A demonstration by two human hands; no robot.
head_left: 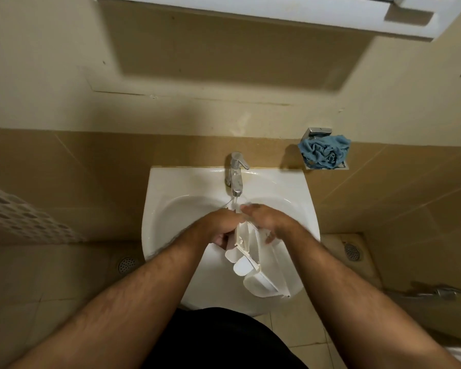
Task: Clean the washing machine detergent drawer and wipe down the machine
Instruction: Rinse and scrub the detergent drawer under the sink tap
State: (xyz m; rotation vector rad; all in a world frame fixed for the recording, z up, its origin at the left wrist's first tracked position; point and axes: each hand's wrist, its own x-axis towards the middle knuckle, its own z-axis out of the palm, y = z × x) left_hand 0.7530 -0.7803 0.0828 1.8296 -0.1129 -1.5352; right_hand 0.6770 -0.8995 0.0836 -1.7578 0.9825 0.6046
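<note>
A white detergent drawer is held tilted over the white sink, its far end under the chrome tap, from which a thin stream of water runs. My left hand grips the drawer's left edge near its far end. My right hand rests on the drawer's right side, thumb curled under it, fingers reaching into the water. The drawer's compartments face toward me and to the left. A crumpled blue cloth lies on a chrome wall holder to the right of the tap.
A beige tiled wall runs behind the sink and a white cabinet hangs overhead. A perforated white basket stands at the left. Floor drains lie on either side of the sink. A chrome spray hose lies at the lower right.
</note>
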